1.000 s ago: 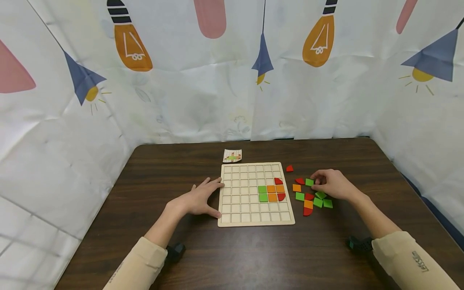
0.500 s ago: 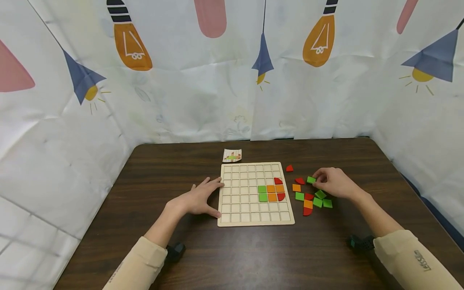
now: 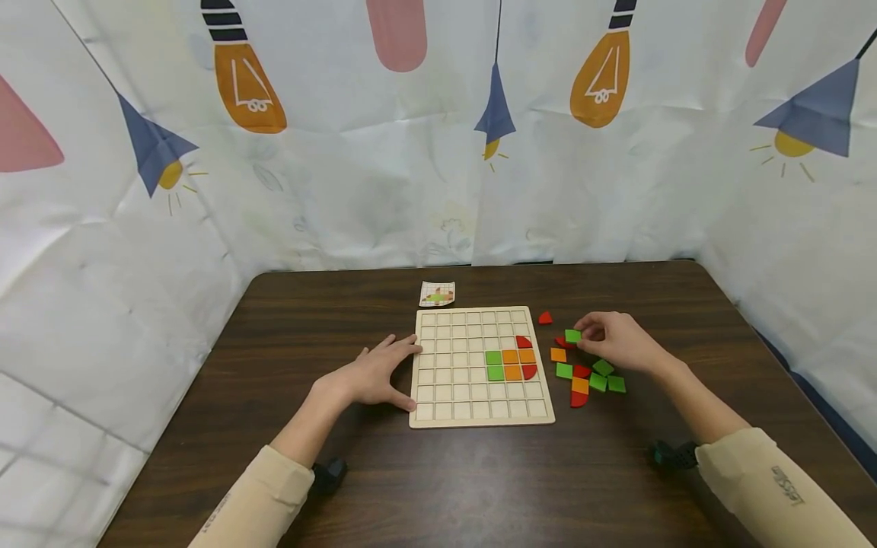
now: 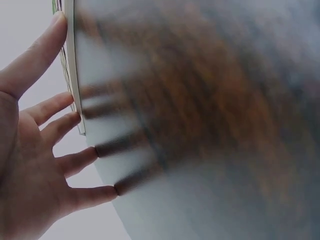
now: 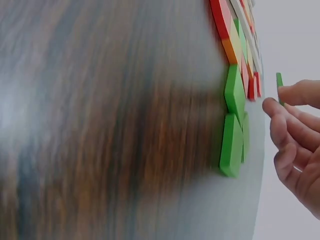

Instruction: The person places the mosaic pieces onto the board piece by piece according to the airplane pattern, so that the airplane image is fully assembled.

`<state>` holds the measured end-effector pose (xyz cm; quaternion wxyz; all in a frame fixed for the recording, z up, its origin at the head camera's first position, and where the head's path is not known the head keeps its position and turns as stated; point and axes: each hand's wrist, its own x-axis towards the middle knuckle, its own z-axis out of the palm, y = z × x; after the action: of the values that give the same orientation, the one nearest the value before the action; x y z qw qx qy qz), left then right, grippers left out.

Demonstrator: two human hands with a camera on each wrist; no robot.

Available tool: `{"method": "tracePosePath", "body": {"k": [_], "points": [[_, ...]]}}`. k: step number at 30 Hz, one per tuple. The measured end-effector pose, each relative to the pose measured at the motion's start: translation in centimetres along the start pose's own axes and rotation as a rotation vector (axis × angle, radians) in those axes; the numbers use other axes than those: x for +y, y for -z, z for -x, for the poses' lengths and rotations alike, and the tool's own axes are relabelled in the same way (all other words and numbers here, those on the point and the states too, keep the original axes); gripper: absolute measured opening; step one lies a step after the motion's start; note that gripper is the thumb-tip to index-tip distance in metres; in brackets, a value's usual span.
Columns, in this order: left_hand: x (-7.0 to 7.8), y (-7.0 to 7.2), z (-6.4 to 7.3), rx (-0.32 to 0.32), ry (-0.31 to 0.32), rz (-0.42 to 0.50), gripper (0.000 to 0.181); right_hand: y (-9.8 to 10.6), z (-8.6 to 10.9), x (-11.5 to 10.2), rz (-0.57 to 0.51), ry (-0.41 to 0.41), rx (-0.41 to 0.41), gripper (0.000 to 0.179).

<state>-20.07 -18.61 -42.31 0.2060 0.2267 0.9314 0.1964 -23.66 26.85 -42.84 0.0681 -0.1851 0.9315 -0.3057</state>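
My right hand (image 3: pixel 620 340) pinches a green square tile (image 3: pixel 572 336) between thumb and fingertips, raised over the loose pieces; in the right wrist view the green tile (image 5: pixel 280 82) shows edge-on, clear of the table. My left hand (image 3: pixel 380 373) lies spread, thumb and fingertips against the left edge of a pale wooden grid board (image 3: pixel 445 392). In the left wrist view the left hand (image 4: pixel 45 145) has straight fingers at the rim of the board (image 4: pixel 74 65). Toward the board's right side sit two green squares (image 3: pixel 495 365), several orange squares (image 3: pixel 511 364) and two red quarter-rounds (image 3: pixel 524 342).
Right of the board lie loose pieces: several green squares (image 3: pixel 598 382), orange squares (image 3: pixel 558 355) and red pieces (image 3: pixel 578 399). A red piece (image 3: pixel 545 317) lies apart near the board's upper right corner. Behind the board is a small picture card (image 3: pixel 437 294) on the dark wooden table (image 3: pixel 466 487).
My right hand has lifted the green square tile off the table and carried it left toward the board. The left hand stays at the board's edge.
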Motion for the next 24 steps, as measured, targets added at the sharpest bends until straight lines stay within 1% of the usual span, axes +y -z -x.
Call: {"method": "tracePosePath", "body": {"k": [5, 13, 17, 24], "points": [[0.1, 0.1, -0.2, 0.002, 0.004, -0.032, 0.097, -0.7, -0.6, -0.7, -0.012, 0.01, -0.002, 0.026], [0.0, 0.1, -0.3, 0.009, 0.009, -0.064, 0.097, -2.0, -1.6, -1.7, -0.048, 0.09, 0.017, 0.023], [0.0, 0.1, -0.3, 0.009, 0.019, -0.079, 0.097, -2.7, -2.0, -2.2, -0.048, 0.095, 0.006, 0.024], [0.0, 0.1, -0.3, 0.019, 0.016, -0.102, 0.095, -4.0, -2.6, -3.2, -0.057, 0.094, -0.012, 0.024]]}}
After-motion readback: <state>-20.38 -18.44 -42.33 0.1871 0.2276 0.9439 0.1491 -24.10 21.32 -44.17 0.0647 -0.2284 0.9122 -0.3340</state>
